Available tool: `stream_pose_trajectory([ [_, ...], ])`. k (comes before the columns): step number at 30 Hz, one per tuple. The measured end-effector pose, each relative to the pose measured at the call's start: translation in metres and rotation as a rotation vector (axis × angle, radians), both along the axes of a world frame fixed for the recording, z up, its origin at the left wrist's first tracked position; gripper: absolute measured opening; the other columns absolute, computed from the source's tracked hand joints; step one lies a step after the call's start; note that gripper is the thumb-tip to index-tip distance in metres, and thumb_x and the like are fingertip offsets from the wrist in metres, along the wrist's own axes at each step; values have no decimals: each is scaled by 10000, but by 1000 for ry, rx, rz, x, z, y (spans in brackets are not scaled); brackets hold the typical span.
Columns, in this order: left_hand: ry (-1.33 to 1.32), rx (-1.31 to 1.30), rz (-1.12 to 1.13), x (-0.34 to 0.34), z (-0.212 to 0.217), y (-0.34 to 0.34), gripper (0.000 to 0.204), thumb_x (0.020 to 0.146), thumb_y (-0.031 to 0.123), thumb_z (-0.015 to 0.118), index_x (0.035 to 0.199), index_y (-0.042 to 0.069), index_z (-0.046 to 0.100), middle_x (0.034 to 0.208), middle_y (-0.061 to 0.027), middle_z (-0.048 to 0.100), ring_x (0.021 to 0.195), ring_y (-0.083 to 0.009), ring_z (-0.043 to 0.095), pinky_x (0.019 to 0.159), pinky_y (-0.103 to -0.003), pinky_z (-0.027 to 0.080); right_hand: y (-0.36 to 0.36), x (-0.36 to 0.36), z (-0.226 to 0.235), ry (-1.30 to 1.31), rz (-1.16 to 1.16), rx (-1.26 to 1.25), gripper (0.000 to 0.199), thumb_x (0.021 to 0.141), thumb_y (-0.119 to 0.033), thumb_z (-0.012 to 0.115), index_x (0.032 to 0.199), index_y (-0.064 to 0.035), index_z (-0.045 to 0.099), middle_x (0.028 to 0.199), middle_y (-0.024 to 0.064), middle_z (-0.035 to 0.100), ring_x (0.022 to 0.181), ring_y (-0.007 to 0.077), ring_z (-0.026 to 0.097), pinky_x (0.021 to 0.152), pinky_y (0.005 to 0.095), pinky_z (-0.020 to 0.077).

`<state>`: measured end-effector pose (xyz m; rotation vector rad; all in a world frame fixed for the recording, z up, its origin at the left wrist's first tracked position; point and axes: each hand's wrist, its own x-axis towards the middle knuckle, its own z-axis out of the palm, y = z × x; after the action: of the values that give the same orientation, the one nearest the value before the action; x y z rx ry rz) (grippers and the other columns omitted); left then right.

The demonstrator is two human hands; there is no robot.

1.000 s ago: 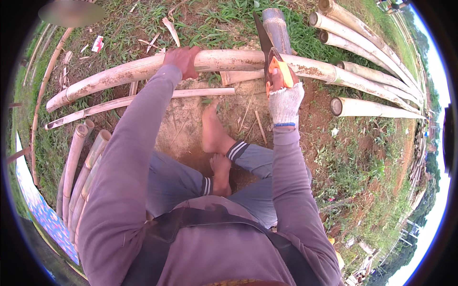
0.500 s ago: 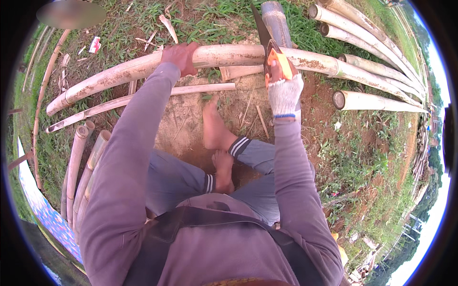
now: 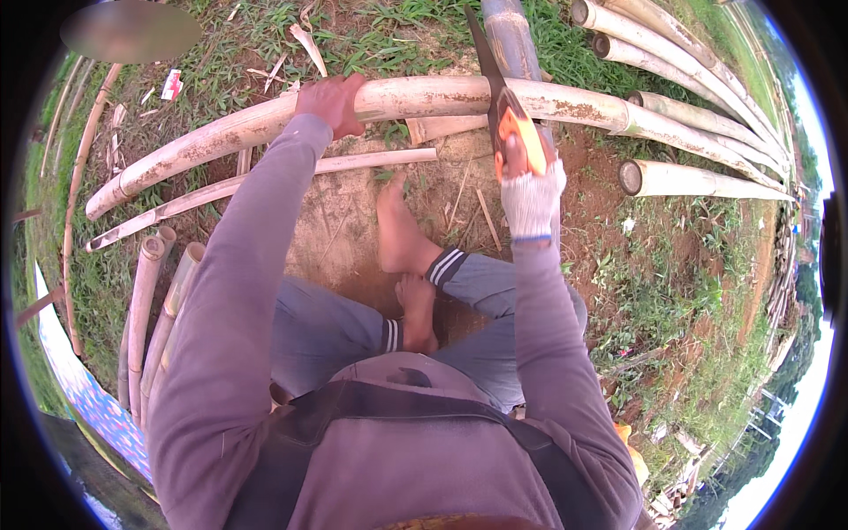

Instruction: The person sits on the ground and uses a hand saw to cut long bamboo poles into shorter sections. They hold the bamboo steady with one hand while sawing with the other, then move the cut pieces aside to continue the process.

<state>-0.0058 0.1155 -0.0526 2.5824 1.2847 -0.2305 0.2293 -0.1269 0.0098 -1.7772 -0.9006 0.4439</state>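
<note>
A long bamboo pole (image 3: pixel 424 98) lies crosswise in front of me. My left hand (image 3: pixel 330 103), bare, is closed around it left of the middle. In a white knitted glove with bare fingertips, my right hand (image 3: pixel 530 181) grips the orange handle of a hand saw (image 3: pixel 485 57). The dark blade stands across the pole to the right of my left hand and points away from me. Whether its teeth have cut into the bamboo I cannot tell. Beneath the pole, near the saw, runs a thicker grey bamboo post (image 3: pixel 512 40).
Several cut bamboo poles (image 3: pixel 707 181) lie at the right. More bamboo pieces (image 3: pixel 146 300) stand at the left, near a split bamboo strip (image 3: pixel 203 193). My bare feet (image 3: pixel 402 234) rest on the soil below the pole. A red and white packet (image 3: pixel 172 86) lies in the grass.
My right hand has drawn the saw back toward me, so the handle sits lower and clear of the pole. My left hand keeps its hold on the bamboo.
</note>
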Motion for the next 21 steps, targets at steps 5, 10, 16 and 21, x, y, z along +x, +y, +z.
stream_pose_trajectory([
  [5, -16, -10, -16, 3, 13, 11, 796, 732, 397, 961, 1407, 172, 606, 1259, -122, 750, 1218, -357, 728, 1087, -521, 538, 4, 6, -23, -26, -33, 201, 342, 1039, -178, 793, 1288, 40, 706, 1079, 151, 796, 948, 241, 769, 834, 372, 596],
  [10, -16, -11, 37, -13, 10, 10, 793, 727, 371, 970, 1404, 172, 609, 1255, -123, 751, 1219, -355, 729, 1077, -534, 542, -185, -50, 10, 22, 79, -61, 415, 1083, -143, 668, 1441, 67, 655, 1236, 188, 770, 1020, 229, 768, 892, 340, 611],
  [16, -23, 4, -3, 3, 11, 7, 797, 728, 368, 971, 1410, 172, 609, 1240, -117, 752, 1212, -353, 729, 1072, -540, 542, -8, 7, -21, -24, 7, 69, 314, 1085, -190, 727, 1320, 17, 712, 1076, 96, 776, 923, 163, 732, 791, 306, 611],
  [21, -37, -13, -1, -2, 11, 13, 807, 731, 383, 965, 1424, 177, 606, 1241, -115, 754, 1222, -341, 727, 1075, -538, 541, -44, 2, -45, 65, -57, 98, 309, 1068, -172, 724, 1294, 39, 722, 1106, 167, 798, 987, 298, 777, 897, 403, 612],
])
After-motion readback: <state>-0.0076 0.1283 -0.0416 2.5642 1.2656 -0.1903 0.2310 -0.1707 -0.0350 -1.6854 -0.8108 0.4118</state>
